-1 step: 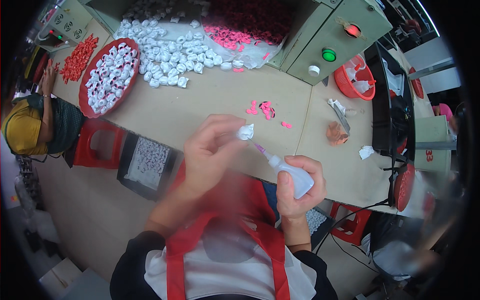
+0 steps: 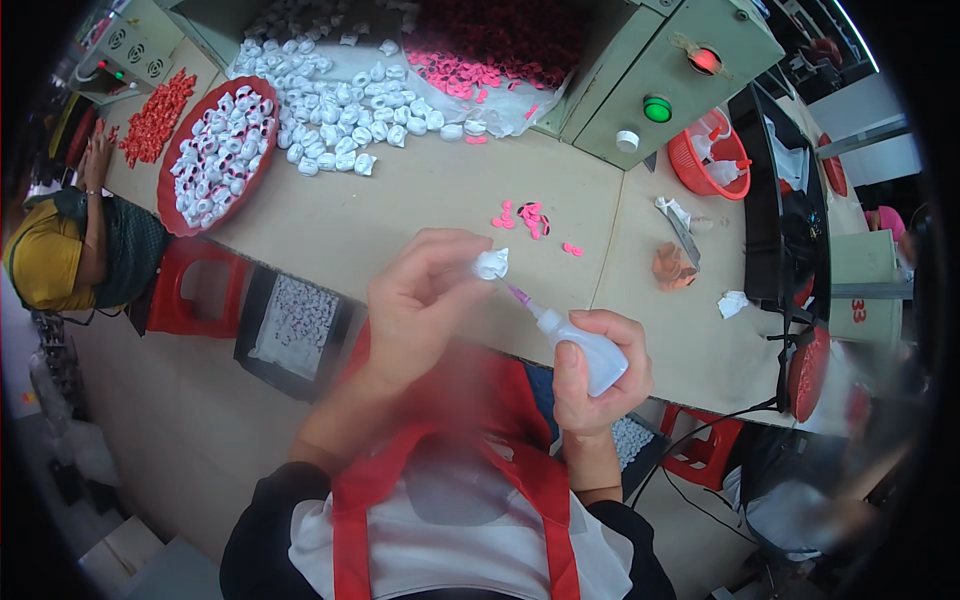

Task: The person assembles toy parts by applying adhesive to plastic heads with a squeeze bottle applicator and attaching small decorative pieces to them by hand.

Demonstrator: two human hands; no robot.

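Note:
Between the fingertips of my left hand (image 2: 425, 295) is a small white moulded piece (image 2: 491, 264). My right hand (image 2: 605, 370) is wrapped round a translucent squeeze bottle (image 2: 592, 352) with a purple-based needle tip (image 2: 521, 297). The bottle tilts up to the left, and its thin needle reaches the underside of the white piece; whether it touches cannot be made out. Beyond my hands, several small pink pieces (image 2: 535, 221) lie on the table (image 2: 420, 200), some with dark parts.
Many white pieces (image 2: 350, 115) and a pink pile (image 2: 480, 75) lie by a green machine housing (image 2: 640, 85). A red dish (image 2: 262, 150) of white-and-pink pieces stands left, a red basket (image 2: 690, 165) of bottles right. Tweezers (image 2: 683, 238) lie near crumpled brown paper (image 2: 673, 268). Another person (image 2: 85, 245) sits left.

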